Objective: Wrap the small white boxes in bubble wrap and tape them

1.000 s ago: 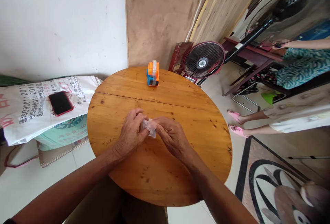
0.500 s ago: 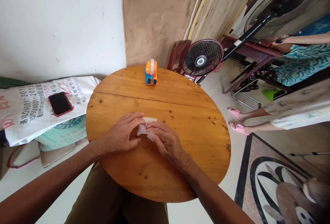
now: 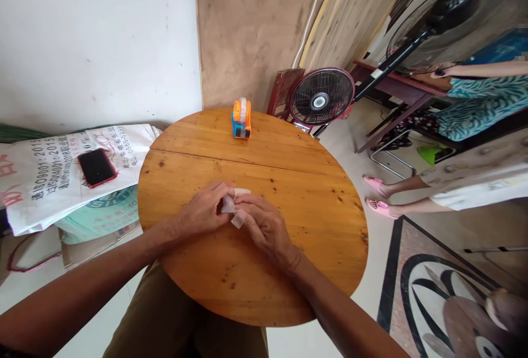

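Note:
Both hands meet over the round wooden table [image 3: 231, 286]. Between them is a small crumpled, whitish translucent piece of film or paper [image 3: 227, 204]; its exact kind cannot be made out. My left hand [image 3: 202, 208] pinches its left side with thumb and fingers. From the right, my right hand [image 3: 268, 225] has its fingers closed on the same piece. A pale flat end sticks out beyond the fingertips, and a clear, square-ended flap shows below the right index finger. Farther back on the table stands an orange and blue tape dispenser [image 3: 241, 119] with a roll of clear tape.
A phone [image 3: 97, 167] lies on white printed sacks [image 3: 49, 174] at the left. Beyond the table's right rear edge are a floor fan [image 3: 319, 99] and another fan on a slanting black pole [image 3: 391, 64]. Two people are at the right, near a dark red desk [image 3: 416, 80].
My left thumb and fingers have closed in on the whitish piece. A clear flap now shows more plainly below my right fingers. The tape dispenser stays in place.

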Tool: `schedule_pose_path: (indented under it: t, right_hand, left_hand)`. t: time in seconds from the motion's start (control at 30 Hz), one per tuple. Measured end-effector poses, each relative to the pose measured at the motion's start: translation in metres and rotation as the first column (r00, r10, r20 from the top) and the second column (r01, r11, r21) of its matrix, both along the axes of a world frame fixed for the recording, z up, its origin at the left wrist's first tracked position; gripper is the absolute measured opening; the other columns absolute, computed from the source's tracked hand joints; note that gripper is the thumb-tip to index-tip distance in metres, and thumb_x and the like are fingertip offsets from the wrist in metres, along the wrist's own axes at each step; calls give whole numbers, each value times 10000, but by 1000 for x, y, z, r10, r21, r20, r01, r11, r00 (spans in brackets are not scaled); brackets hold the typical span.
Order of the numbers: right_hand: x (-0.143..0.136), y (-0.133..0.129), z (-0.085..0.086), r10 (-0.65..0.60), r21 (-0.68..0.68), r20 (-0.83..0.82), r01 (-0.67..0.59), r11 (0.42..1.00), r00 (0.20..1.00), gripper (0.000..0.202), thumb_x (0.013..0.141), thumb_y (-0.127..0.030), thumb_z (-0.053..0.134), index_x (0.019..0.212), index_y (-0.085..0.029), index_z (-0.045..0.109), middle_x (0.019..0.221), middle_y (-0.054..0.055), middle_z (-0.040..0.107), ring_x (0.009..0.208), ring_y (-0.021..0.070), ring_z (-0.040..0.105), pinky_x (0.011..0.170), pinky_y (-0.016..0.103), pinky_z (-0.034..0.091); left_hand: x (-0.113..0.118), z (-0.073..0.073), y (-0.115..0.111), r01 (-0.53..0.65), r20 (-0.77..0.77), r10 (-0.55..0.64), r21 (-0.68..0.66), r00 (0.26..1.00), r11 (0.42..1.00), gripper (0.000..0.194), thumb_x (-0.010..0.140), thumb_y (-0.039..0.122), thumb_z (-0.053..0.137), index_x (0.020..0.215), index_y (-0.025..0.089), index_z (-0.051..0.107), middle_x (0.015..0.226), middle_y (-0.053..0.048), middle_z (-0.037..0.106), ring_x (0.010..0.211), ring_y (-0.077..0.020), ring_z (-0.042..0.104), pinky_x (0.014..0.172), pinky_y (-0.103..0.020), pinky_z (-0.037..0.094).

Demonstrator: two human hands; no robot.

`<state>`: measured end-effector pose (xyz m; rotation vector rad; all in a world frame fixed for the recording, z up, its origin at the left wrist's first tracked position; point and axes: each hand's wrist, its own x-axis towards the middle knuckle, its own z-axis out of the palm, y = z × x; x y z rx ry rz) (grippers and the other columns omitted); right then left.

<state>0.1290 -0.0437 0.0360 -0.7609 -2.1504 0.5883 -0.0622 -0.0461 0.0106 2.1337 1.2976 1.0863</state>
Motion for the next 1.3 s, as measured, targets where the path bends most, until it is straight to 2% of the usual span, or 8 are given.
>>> schedule_pose_path:
  t: [0.13,0.33,0.47,0.6,0.73,0.87,1.03,1.3]
  right_hand:
    - [1,30,17,-58,-337,0,55,940,998,368,953,-411,485,708,-181,637,742,29,649,708,157,608,668,265,468]
    - [-2,70,-1,-171,-742,-221,-52,668,960,499,805,-657,562,672,-176,561,617,-13,526,571,127,473,578,261,392]
    - [0,71,-9,-157,-793,-277,-133,595,948,475,737,-614,681,909,-173,648,841,25,645,745,164,589,732,295,467]
    - [6,66,-6,-49,-784,-293,-211,584,955,713,629,-407,836,1248,-221,536,1129,47,630,976,186,613,862,312,489]
    - [10,63,-10,5,-748,-209,-164,643,978,958,627,-317,841,1448,-229,353,1259,86,574,1031,193,603,881,327,501]
    - [12,63,-13,-29,-724,-166,-102,682,986,1010,631,-327,839,1485,-211,313,1248,100,596,1065,219,612,910,358,503]
    - [15,61,-9,41,-778,-245,-222,588,969,1101,638,-301,826,1532,-223,189,1282,119,601,1086,233,633,911,385,517]
    - [18,59,-6,-72,-467,40,83,880,997,954,691,-405,815,1494,-246,324,1260,106,605,1139,260,589,1008,456,439]
  left_hand:
    - [6,20,12,-2,131,56,-380,990,925,142,732,249,611,862,195,590,730,20,632,645,-155,611,560,-256,481]
    - [16,27,37,70,261,168,-708,950,703,259,782,385,549,926,173,585,749,-9,644,603,-154,606,438,-217,441]
    - [20,24,44,-48,127,160,-617,979,785,287,854,425,435,809,183,580,664,1,588,574,-150,545,468,-230,386]
    - [20,20,44,-218,-121,188,-332,975,918,345,900,411,382,684,194,538,616,2,543,592,-154,487,566,-270,329]
    - [16,16,39,-147,-5,153,-321,988,936,371,928,435,385,729,184,573,681,-14,592,638,-165,521,606,-280,368]
    - [15,16,35,187,434,50,-487,900,853,397,869,488,552,1071,158,636,976,-71,707,876,-221,648,744,-302,486]
    - [18,7,37,409,675,126,-573,727,710,815,682,389,803,1382,157,455,1242,-138,658,1072,-277,647,860,-348,515]
    - [16,-3,39,453,745,251,-598,618,661,743,699,358,832,1345,211,496,1260,-102,660,1061,-239,653,849,-311,518]
